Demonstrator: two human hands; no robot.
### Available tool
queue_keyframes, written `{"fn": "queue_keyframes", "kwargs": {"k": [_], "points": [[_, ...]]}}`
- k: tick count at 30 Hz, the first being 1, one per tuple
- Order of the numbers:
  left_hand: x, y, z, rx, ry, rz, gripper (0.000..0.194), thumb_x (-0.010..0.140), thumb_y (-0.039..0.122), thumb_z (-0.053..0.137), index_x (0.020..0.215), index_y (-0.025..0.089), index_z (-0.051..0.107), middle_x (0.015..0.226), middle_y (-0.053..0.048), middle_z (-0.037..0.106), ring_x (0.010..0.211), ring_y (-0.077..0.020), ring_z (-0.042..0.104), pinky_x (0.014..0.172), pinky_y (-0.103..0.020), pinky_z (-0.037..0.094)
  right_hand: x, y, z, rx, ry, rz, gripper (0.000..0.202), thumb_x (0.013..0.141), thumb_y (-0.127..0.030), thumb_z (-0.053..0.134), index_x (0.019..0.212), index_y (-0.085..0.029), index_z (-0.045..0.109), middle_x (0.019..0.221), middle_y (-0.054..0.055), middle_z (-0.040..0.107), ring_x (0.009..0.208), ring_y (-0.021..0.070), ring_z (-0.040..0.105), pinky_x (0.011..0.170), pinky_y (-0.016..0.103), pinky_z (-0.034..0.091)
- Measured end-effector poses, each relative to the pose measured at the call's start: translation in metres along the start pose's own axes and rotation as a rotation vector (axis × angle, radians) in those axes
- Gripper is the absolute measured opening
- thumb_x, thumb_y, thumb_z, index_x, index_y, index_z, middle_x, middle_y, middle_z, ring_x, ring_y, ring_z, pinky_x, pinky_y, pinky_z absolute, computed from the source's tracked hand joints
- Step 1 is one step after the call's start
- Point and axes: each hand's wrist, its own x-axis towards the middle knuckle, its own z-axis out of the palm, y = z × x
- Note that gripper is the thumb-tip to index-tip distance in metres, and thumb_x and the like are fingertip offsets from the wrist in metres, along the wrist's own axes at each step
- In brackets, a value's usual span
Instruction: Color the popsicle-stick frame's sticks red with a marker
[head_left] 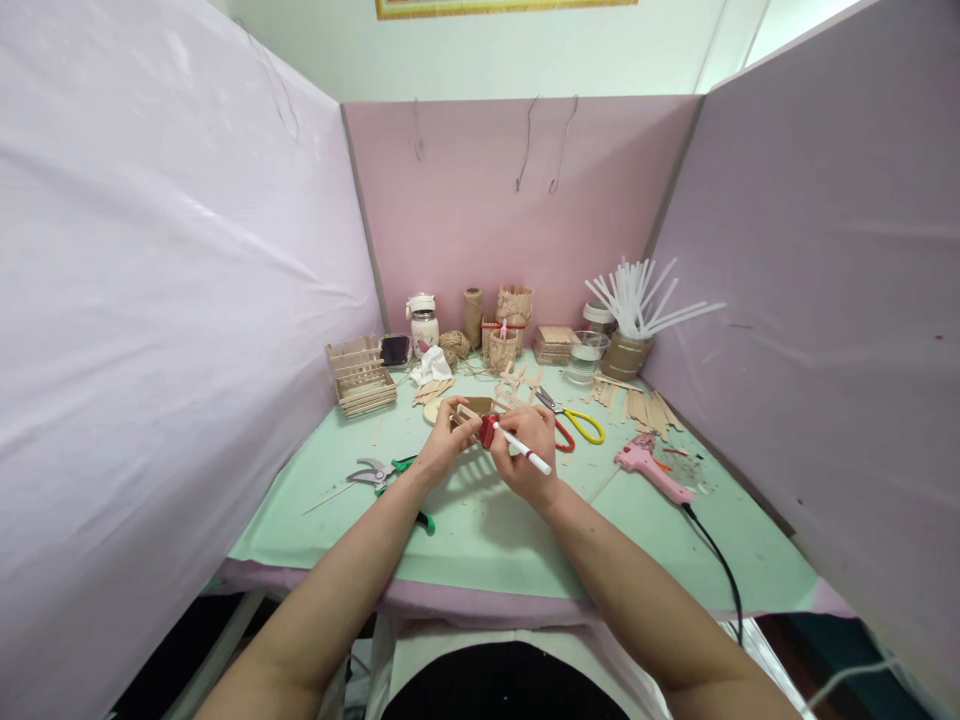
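Note:
My right hand (531, 450) is closed around a white marker pen (529, 452) with a dark red band. Its front end points left, at a small red piece (487, 431) between my two hands. My left hand (448, 440) pinches a light wooden craft-stick piece (466, 412) beside the red piece. Whether the red piece is joined to the wood, I cannot tell; fingers hide part of both. Just behind my hands lies a brown, flat-looking item (477, 405). Red-and-yellow-handled scissors (585, 425) lie right of my right hand, and green-handled pruning shears (375, 473) left of my left forearm.
A pink glue gun (651, 468) with a black cord lies at right. Along the back stand a slatted wooden holder (364, 385), a white-lidded jar (424, 325), twine (472, 318), a clear water cup (585, 358) and a pot of white glue sticks (628, 352). Loose craft sticks (651, 410) lie at right.

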Motion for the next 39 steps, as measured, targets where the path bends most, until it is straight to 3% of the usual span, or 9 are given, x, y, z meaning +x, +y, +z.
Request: {"fn": "queue_keyframes", "kwargs": {"k": [12, 17, 23, 29, 39], "points": [[-0.0008, 0.0010, 0.0011, -0.003, 0.012, -0.006, 0.060, 0.069, 0.050, 0.084, 0.110, 0.029, 0.046, 0.091, 0.006, 0.056, 0.081, -0.0107, 0.061, 0.074, -0.024, 0.049, 0.0001, 0.0000, 0.0003, 0.010, 0.015, -0.009, 0.014, 0.085, -0.012, 0.057, 0.087, -0.023, 0.050, 0.078, -0.001, 0.065, 0.075, 0.0166, 0.066, 0.083, 0.038, 0.040], [-0.0015, 0.0012, 0.0013, -0.008, 0.001, 0.003, 0.058, 0.071, 0.048, 0.083, 0.111, 0.029, 0.047, 0.090, 0.005, 0.056, 0.082, -0.0108, 0.061, 0.074, -0.024, 0.049, -0.0011, 0.0002, 0.0010, 0.022, -0.023, -0.001, 0.016, 0.083, -0.010, 0.055, 0.082, -0.024, 0.047, 0.072, -0.004, 0.063, 0.067, 0.0150, 0.062, 0.084, 0.039, 0.039], [-0.0018, 0.0027, 0.0028, -0.011, 0.011, -0.008, 0.058, 0.070, 0.049, 0.083, 0.110, 0.029, 0.047, 0.091, 0.005, 0.055, 0.083, -0.0113, 0.061, 0.074, -0.024, 0.049, -0.0010, 0.0003, 0.0006, 0.026, 0.002, 0.001, 0.015, 0.083, -0.011, 0.057, 0.086, -0.024, 0.050, 0.077, -0.002, 0.066, 0.073, 0.0165, 0.065, 0.085, 0.039, 0.039], [-0.0017, 0.0029, 0.0035, -0.034, 0.014, -0.011, 0.060, 0.068, 0.049, 0.084, 0.109, 0.028, 0.046, 0.092, 0.005, 0.055, 0.085, -0.0119, 0.061, 0.075, -0.024, 0.049, -0.0013, -0.0002, 0.0002, 0.035, -0.062, -0.001, 0.016, 0.083, -0.012, 0.055, 0.077, -0.024, 0.045, 0.066, -0.005, 0.060, 0.063, 0.0149, 0.060, 0.082, 0.039, 0.039], [-0.0022, 0.0032, 0.0021, 0.009, -0.014, -0.021, 0.058, 0.071, 0.052, 0.082, 0.110, 0.029, 0.046, 0.093, 0.005, 0.055, 0.083, -0.0107, 0.059, 0.076, -0.024, 0.048, -0.0002, 0.0007, 0.0010, 0.016, 0.016, 0.011, 0.014, 0.085, -0.012, 0.058, 0.088, -0.024, 0.051, 0.077, -0.002, 0.065, 0.074, 0.0166, 0.066, 0.085, 0.038, 0.040]]}}
